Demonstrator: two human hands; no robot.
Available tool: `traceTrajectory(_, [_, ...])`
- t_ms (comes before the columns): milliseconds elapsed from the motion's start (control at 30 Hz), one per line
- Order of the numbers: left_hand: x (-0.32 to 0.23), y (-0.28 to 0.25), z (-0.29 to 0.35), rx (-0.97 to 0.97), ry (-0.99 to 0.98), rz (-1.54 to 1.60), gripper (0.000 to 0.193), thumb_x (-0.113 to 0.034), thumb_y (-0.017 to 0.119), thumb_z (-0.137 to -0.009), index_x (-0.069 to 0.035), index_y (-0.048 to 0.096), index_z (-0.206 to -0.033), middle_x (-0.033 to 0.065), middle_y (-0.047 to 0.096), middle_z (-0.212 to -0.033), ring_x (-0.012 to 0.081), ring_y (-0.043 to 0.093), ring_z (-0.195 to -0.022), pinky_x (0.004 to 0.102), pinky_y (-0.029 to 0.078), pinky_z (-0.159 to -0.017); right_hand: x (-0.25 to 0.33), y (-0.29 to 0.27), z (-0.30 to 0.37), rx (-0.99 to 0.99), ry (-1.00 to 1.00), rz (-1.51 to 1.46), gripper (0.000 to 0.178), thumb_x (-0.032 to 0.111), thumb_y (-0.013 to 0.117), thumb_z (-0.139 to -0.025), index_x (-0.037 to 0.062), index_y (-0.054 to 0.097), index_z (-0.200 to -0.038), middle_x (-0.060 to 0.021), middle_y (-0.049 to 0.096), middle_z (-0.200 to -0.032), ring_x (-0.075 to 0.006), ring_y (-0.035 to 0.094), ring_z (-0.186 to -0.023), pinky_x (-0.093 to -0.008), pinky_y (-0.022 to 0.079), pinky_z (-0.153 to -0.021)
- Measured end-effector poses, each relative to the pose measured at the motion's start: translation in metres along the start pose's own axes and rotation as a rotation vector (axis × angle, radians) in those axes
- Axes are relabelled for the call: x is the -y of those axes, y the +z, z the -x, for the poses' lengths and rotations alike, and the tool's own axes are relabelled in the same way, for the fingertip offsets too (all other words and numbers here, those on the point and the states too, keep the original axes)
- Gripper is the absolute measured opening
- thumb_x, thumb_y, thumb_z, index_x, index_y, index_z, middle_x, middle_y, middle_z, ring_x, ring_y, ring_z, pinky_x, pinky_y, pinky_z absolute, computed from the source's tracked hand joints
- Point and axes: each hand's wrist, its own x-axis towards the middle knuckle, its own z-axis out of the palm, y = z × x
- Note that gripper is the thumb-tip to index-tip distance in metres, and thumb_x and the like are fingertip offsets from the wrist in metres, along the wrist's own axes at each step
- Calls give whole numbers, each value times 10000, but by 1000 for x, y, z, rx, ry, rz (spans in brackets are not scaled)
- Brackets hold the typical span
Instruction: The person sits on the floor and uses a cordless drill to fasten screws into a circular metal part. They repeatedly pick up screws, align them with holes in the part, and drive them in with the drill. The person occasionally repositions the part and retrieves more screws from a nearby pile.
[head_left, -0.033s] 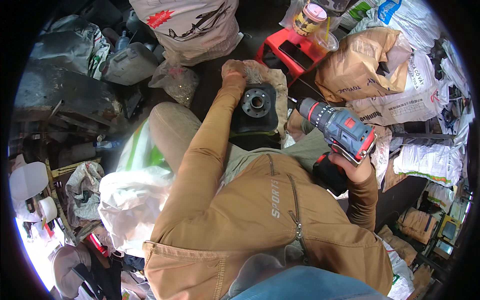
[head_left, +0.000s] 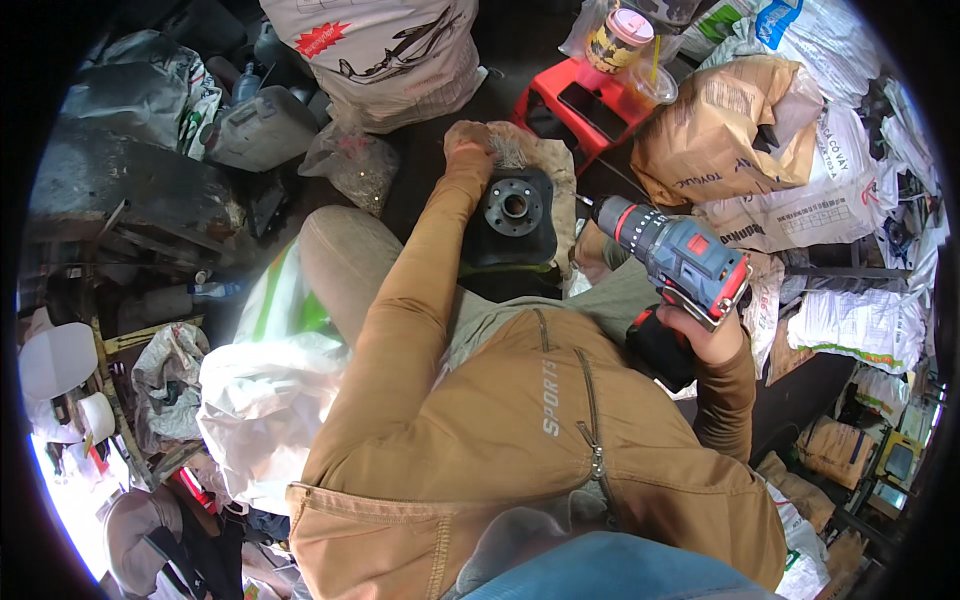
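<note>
A cordless drill (head_left: 685,255), blue-grey and black with red trim, is gripped by its handle in my right hand (head_left: 708,338). The bit points up and left, toward a dark, square-shaped piece (head_left: 540,240) between my legs. On top of that piece sits a round metal flange (head_left: 513,207) with a central hole and smaller holes around it; the bit is apart from it. My left arm reaches past its far left corner. There my left hand (head_left: 467,143) is curled beside a heap of small, thin metal pieces (head_left: 507,148) on brown sacking (head_left: 545,152). Its fingertips are hidden.
A red stool (head_left: 570,90) at the far side bears a phone (head_left: 592,110), a patterned cup (head_left: 618,42) and a drink cup. Right of it stands a brown paper sack (head_left: 720,130). A large white sack (head_left: 380,60), a small clear bag (head_left: 352,165) and a grey canister (head_left: 258,128) lie far left.
</note>
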Motion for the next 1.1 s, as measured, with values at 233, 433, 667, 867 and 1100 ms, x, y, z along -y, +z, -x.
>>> traceTrajectory(233, [-5,-35,25,-102,96,435,304,-339,706,-794,-50,722,-888,91,680,-953,208,646,-909,337,504,-820,-9,3,-15,2,36,41,422,172,755,-736,45,608,-1111,-109,628,-1099,-298,588,-1012,-375,450,-893])
traceTrajectory(433, [-59,-95,87,137,-208,2025,201,-215,669,-878,-22,643,-929,48,639,-818,151,624,-756,267,534,-710,-10,9,-18,-76,-26,-32,420,192,772,-732,44,614,-1093,-103,639,-1069,-296,602,-980,-373,459,-873])
traceTrajectory(667, [-84,-138,137,188,-404,2378,213,-231,636,-909,-23,598,-935,53,618,-830,139,615,-745,243,542,-698,-4,17,-24,-67,-37,-56,385,176,770,-734,52,627,-1069,-95,635,-1047,-285,604,-941,-381,470,-834])
traceTrajectory(867, [-84,-139,141,249,-296,2358,197,-234,617,-922,-37,602,-919,45,618,-825,117,608,-738,226,530,-685,-2,20,-29,-71,-67,-52,349,137,748,-739,47,624,-1052,-81,633,-1009,-252,603,-895,-360,472,-797])
traceTrajectory(1100, [-83,-145,144,186,-171,2354,158,-198,588,-937,-44,613,-919,40,629,-840,115,615,-753,228,539,-707,1,18,-32,-95,-136,10,232,74,687,-747,25,628,-966,-49,631,-867,-177,592,-768,-312,474,-686])
